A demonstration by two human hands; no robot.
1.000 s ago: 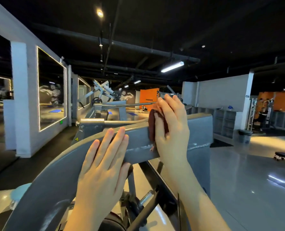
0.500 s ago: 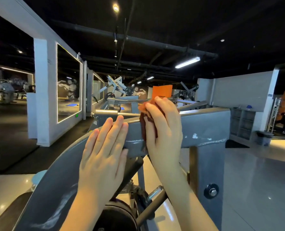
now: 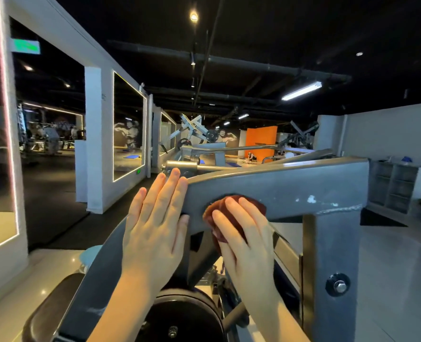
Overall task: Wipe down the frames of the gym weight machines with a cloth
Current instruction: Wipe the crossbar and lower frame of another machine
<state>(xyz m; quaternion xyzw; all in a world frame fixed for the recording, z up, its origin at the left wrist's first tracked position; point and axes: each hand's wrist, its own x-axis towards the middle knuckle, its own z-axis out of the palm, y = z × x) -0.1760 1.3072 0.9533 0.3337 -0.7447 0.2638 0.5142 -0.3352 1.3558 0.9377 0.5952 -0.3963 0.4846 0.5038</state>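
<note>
Right hand, fingers nearly straight, presses a dark red cloth flat against the side face of the grey frame; whether the thumb pinches the cloth cannot be told. Left hand lies open and flat on the sloping part of the same frame, just beside the cloth, holding nothing. Probable hazards:

1. The cloth is pinned by pressure alone, so a lighter stroke could let it slide off the lower edge into the linkage beneath.
2. Chipped paint and the rough weld seam to the right could snag the fabric or flake further under hard rubbing.
3. The patch under the bracing left hand may go unwiped.
4. Blur at the right wrist suggests speed, which favours missed streaks.
</note>
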